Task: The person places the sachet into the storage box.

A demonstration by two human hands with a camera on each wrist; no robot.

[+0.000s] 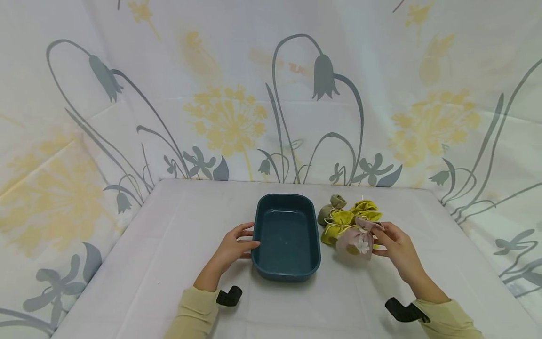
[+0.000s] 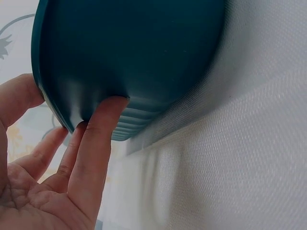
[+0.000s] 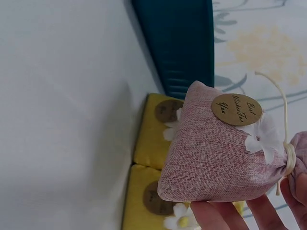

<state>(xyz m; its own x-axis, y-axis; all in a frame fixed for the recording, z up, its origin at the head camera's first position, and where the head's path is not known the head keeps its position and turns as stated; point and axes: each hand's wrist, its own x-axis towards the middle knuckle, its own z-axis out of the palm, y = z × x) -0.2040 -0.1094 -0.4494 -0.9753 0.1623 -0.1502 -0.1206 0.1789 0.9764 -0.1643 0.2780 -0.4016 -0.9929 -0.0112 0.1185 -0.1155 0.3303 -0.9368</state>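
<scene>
A dark teal plastic bin [image 1: 286, 240] stands on the white-covered table, its inside bare. My left hand [image 1: 233, 246] grips its left wall, the thumb over the rim and the fingers against the outside; the left wrist view shows the fingertips [image 2: 117, 101] on that outer face. To the right of the bin, my right hand [image 1: 395, 247] holds a pink cloth sachet [image 1: 354, 241] by its tied neck. In the right wrist view the sachet [image 3: 220, 148] carries a round brown label and a white fabric flower, and it hangs in front of yellow sachets [image 3: 153, 129].
Behind the pink sachet, yellow-green sachets [image 1: 340, 218] and an olive-grey one [image 1: 325, 213] sit bunched close to the bin's right wall. A flower-printed cloth [image 1: 250, 70] surrounds the table at the back and sides. Black wrist mounts [image 1: 230, 296] show at both sleeves.
</scene>
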